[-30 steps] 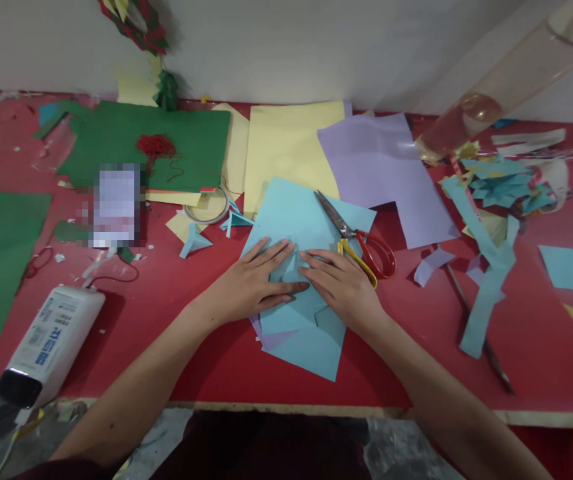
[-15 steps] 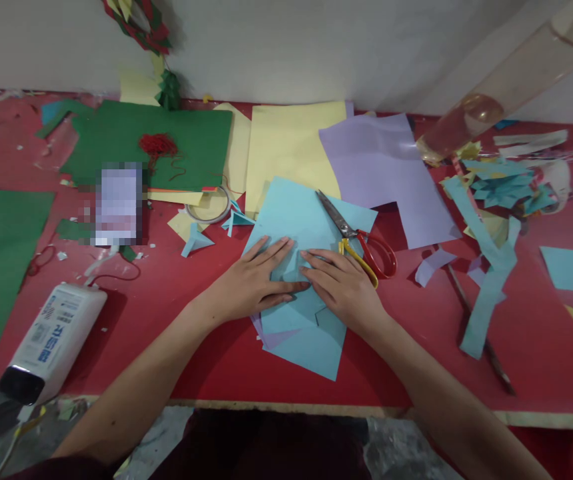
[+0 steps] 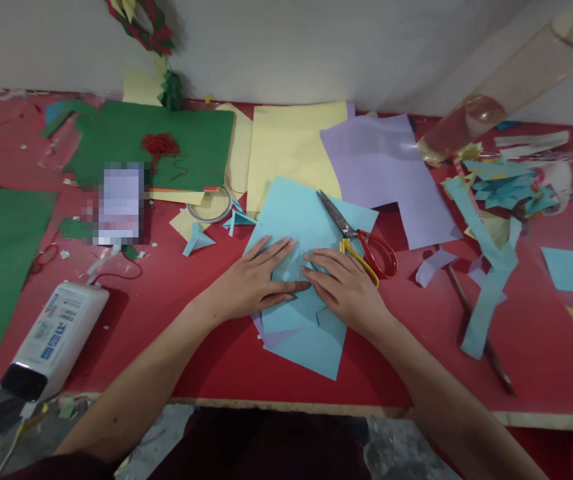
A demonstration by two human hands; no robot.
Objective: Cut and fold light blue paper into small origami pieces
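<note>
Sheets of light blue paper lie overlapping in front of me, with a bit of lilac paper under their lower left. My left hand rests flat on the blue paper, fingers spread. Opposite it, my right hand lies palm down on the same paper with its fingers stretched out, its fingertips close to my left thumb. A small folded blue piece seems to lie between the hands, partly hidden by the fingers. Scissors with red and yellow handles lie on the paper just beyond my right hand.
Yellow paper and lilac paper lie at the back. Folded blue pieces and a tape roll sit left. A phone and white power bank are farther left; a clear tube stands right.
Both hands stay in nearly the same place on the blue paper. The view has shifted very slightly; nothing else visibly moved.
</note>
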